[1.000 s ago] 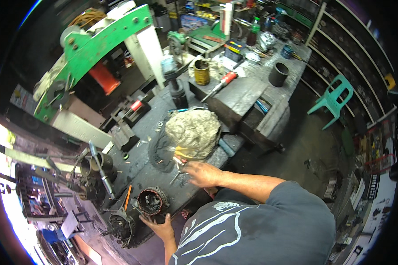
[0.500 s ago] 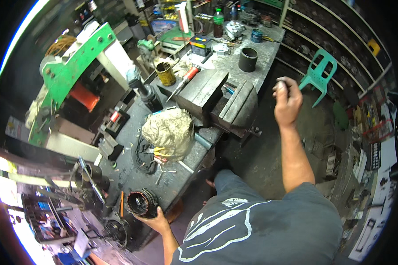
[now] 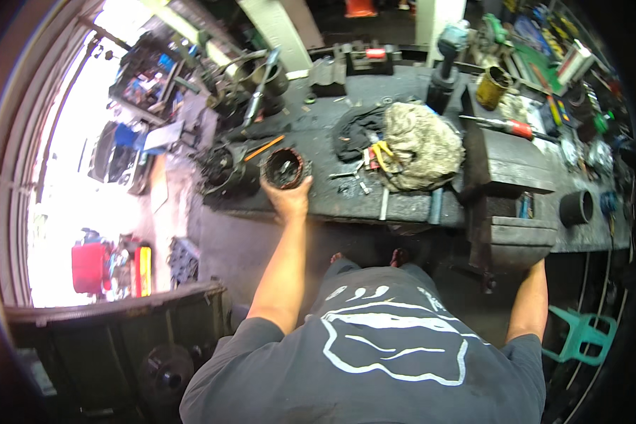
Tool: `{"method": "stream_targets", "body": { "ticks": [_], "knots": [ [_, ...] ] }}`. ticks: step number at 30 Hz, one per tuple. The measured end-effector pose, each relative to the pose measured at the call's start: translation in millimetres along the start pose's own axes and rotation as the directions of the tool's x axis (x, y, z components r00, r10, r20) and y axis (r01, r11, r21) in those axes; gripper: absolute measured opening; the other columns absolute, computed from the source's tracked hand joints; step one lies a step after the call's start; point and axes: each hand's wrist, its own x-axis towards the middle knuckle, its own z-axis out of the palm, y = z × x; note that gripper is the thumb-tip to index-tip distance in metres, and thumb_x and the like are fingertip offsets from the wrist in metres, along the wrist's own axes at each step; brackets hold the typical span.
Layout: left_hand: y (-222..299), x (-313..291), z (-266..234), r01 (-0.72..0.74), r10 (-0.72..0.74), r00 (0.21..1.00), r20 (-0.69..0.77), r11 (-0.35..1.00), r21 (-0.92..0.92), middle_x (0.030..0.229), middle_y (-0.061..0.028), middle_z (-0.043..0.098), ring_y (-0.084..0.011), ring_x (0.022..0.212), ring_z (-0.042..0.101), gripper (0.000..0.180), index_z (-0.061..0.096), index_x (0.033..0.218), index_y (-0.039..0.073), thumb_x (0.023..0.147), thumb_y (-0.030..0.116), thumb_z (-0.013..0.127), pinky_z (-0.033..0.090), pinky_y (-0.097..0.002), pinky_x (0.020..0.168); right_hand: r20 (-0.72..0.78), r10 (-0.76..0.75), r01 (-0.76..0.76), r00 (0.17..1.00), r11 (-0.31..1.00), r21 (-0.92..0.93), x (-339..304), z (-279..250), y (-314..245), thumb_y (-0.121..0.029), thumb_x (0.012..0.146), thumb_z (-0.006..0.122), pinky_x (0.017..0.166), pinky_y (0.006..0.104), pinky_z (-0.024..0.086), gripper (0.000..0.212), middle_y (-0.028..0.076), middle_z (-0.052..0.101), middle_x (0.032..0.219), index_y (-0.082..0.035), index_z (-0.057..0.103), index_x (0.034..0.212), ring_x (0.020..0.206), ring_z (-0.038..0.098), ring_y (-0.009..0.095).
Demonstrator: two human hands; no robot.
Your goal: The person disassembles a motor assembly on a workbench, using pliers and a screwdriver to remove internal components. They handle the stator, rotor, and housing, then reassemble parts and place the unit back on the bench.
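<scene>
My left hand is curled around the near side of a dark, ring-shaped motor stator with reddish windings. The stator rests near the front edge of the workbench, its open end facing up; some small pale pieces show inside. A dark cylindrical motor part and an orange pencil-like stick lie left of it. On the right, my right forearm reaches up to the big bench vise. The vise's near jaw hides that hand and its fingers.
A crumpled beige rag lies mid-bench, with small tools beside it. Behind stand a black upright tool and a yellow can. A dark cylinder sleeve stands right of the vise. A green plastic chair is at lower right.
My view has swung left. The right hand, raised in the air with curled fingers before, is now lowered behind the vise. My left hand stays on the stator.
</scene>
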Motion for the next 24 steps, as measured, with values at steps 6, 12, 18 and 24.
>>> {"method": "stream_targets", "body": {
  "ticks": [6,12,18,24],
  "knots": [
    [5,1,-17,-0.062,0.047,0.997,0.054,0.949,0.309,0.157,-0.0251,0.06,-0.0404,0.148,0.057,0.131,0.037,0.164,-0.005,0.061,0.03,0.11,0.044,-0.047,0.126,-0.016,-0.104,0.105,0.994,0.989,0.105,5,11,59,-0.033,0.117,0.053,0.108,0.039,0.052,0.046,0.013,0.074,0.131,0.001,0.071,0.142,0.119,0.068,0.023],
    [3,27,-33,-0.246,0.16,0.948,0.274,0.915,0.318,0.16,-0.0256,0.057,-0.0425,0.15,0.055,0.136,0.033,0.168,0.003,0.06,0.033,0.11,0.044,-0.05,0.127,-0.509,-0.215,0.21,0.834,0.975,-0.068,-33,-72,-7,-0.046,0.113,0.069,0.113,0.0413,0.051,0.055,0.018,0.077,0.133,0.003,0.073,0.139,0.122,0.07,0.025],
    [7,74,-34,-0.612,0.418,0.729,0.541,0.753,0.242,0.16,-0.0237,0.054,-0.0453,0.152,0.05,0.13,0.039,0.165,0.003,0.058,0.03,0.108,0.042,-0.0552,0.128,-0.808,-0.176,0.58,0.562,0.781,0.233,-184,-130,-197,-0.024,0.12,0.059,0.094,0.0416,0.067,0.039,0.025,0.077,0.136,0.009,0.066,0.139,0.11,0.079,0.029],
    [10,111,-22,-0.724,0.523,0.501,0.689,0.69,0.003,0.165,-0.0267,0.047,-0.0494,0.155,0.045,0.132,0.034,0.168,0.001,0.062,0.034,0.106,0.037,-0.061,0.13,-0.51,-0.365,0.627,0.779,0.465,0.625,-272,61,-387,-0.007,0.114,0.059,0.096,0.0416,0.067,0.03,0.025,0.072,0.139,0.005,0.064,0.141,0.12,0.075,0.032]
  ]
}}
